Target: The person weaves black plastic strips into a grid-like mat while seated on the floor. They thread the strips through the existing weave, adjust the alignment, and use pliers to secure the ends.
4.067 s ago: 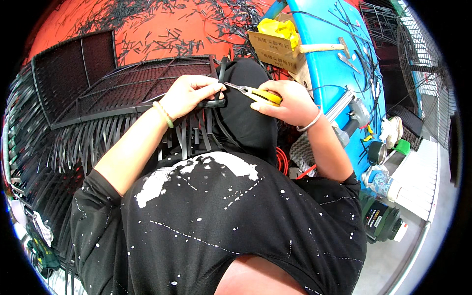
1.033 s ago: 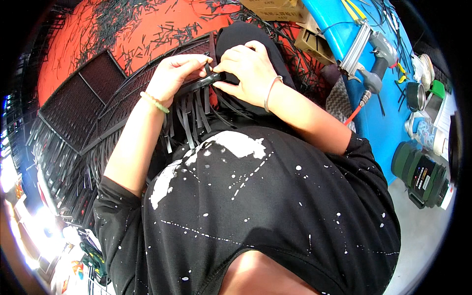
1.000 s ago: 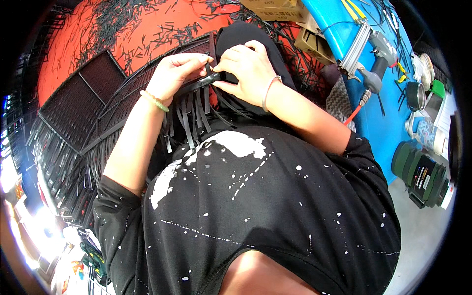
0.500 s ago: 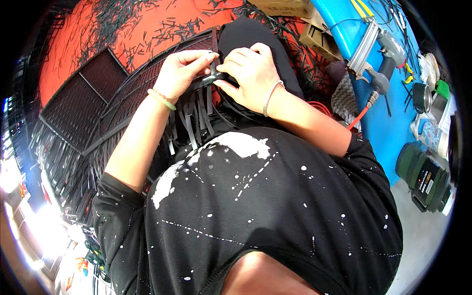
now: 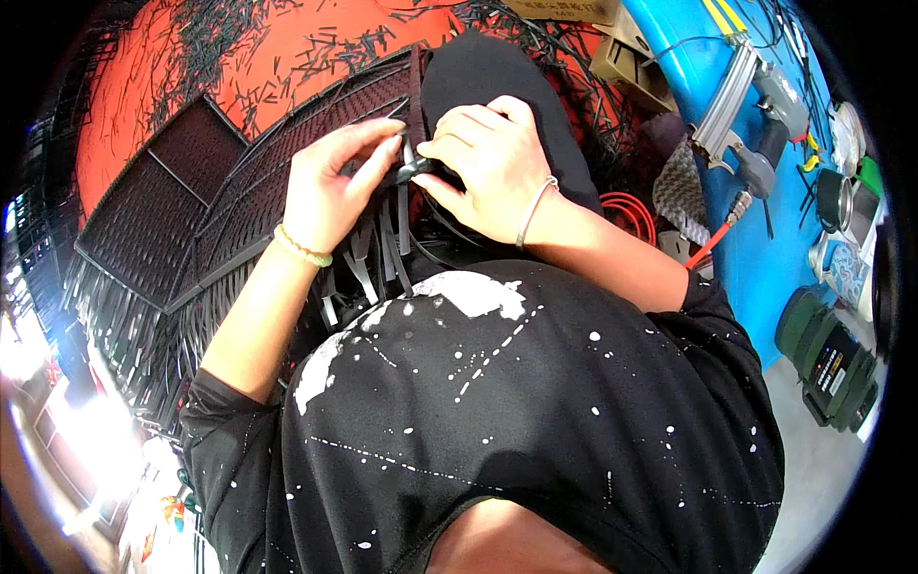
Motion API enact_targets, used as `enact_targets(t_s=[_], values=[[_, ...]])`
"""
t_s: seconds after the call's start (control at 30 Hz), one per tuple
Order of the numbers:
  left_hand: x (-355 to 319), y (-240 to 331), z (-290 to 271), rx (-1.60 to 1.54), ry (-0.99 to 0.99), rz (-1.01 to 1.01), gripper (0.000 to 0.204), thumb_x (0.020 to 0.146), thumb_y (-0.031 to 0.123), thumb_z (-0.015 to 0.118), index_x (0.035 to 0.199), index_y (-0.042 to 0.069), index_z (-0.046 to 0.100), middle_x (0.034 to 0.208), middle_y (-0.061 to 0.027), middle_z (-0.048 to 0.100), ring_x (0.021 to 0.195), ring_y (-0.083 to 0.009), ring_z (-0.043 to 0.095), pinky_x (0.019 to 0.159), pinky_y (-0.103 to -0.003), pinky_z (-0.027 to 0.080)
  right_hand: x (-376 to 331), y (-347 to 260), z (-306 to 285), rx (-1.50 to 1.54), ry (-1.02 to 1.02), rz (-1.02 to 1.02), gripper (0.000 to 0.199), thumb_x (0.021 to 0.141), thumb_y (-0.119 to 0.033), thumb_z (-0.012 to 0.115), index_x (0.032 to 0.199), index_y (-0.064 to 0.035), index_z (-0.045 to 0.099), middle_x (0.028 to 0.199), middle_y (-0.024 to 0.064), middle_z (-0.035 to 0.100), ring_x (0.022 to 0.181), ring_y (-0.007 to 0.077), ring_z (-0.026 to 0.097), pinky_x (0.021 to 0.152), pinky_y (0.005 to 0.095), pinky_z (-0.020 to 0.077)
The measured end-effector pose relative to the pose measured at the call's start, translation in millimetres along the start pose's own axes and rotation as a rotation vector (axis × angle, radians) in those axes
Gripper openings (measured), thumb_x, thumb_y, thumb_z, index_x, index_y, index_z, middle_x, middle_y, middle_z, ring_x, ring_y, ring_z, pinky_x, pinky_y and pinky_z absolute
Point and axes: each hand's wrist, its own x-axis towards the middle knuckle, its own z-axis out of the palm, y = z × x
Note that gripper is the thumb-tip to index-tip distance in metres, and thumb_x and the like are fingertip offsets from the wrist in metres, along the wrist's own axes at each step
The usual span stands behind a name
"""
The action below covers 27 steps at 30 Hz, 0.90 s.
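Note:
A woven dark brown panel [image 5: 330,124] with a black frame lies across my lap, loose flat black strips [image 5: 392,234] hanging from its near edge. Thumb and forefinger of my left hand [image 5: 335,182] come together at the upper end of a short shiny strip [image 5: 408,151], which stands up from the frame's edge. Close beside it on the right, my right hand [image 5: 488,163] grips the black frame bar [image 5: 413,170] between thumb and bent fingers. Its remaining fingers are curled, and their undersides are hidden.
Strip offcuts [image 5: 258,57] litter the red ground. At right, a blue surface [image 5: 765,268] carries a grey air tool [image 5: 755,124] with a red hose [image 5: 708,247], and a dark green case [image 5: 824,359]. A cardboard box [image 5: 631,72] stands beyond my knee.
My left hand has moved slightly down and left, its fingertips lower along the strip and its finger and thumb more bowed apart. My right hand stays at the frame bar.

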Motion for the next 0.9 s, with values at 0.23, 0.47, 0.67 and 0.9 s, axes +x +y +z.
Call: enact_targets(t_s=[0.23,0.47,0.67,0.9], values=[[-4,9,-7,0.145,-0.107,0.162,0.018,0.094,0.007,0.066,0.109,-0.001,0.071,0.098,-0.0145,0.072,0.090,-0.0242,0.070,0.083,-0.032,0.053,-1,-10,-4,0.007,0.003,-0.003,0.020,0.077,-0.027,0.076,0.088,-0.0122,0.069,0.090,0.0019,0.064,0.094,0.0197,0.062,0.093,0.0431,0.0370],[-10,9,-27,0.013,-0.258,0.124,0.020,0.091,0.002,0.066,0.111,0.000,0.072,0.104,-0.0127,0.071,0.098,-0.0228,0.068,0.089,-0.032,0.052,-3,-30,-16,-0.012,0.010,-0.018,0.022,0.073,-0.025,0.080,0.088,-0.0148,0.068,0.089,-0.0017,0.064,0.088,0.0170,0.063,0.087,0.0389,0.0378],[-5,6,-33,0.012,-0.307,0.170,0.023,0.087,0.001,0.071,0.109,0.001,0.073,0.104,-0.0122,0.071,0.098,-0.0218,0.068,0.086,-0.031,0.054,-4,-33,-19,0.000,0.015,-0.028,0.020,0.072,-0.024,0.079,0.083,-0.0152,0.065,0.089,-0.0022,0.062,0.087,0.0163,0.063,0.086,0.0385,0.0389],[-3,10,-28,0.434,-0.152,0.573,0.029,0.076,0.003,0.074,0.106,0.004,0.072,0.104,-0.0116,0.070,0.091,-0.0275,0.070,0.077,-0.036,0.058,0,-30,-21,0.019,-0.008,0.007,0.023,0.070,-0.023,0.082,0.085,-0.0152,0.067,0.088,-0.0025,0.064,0.086,0.0156,0.065,0.084,0.0368,0.0384]])
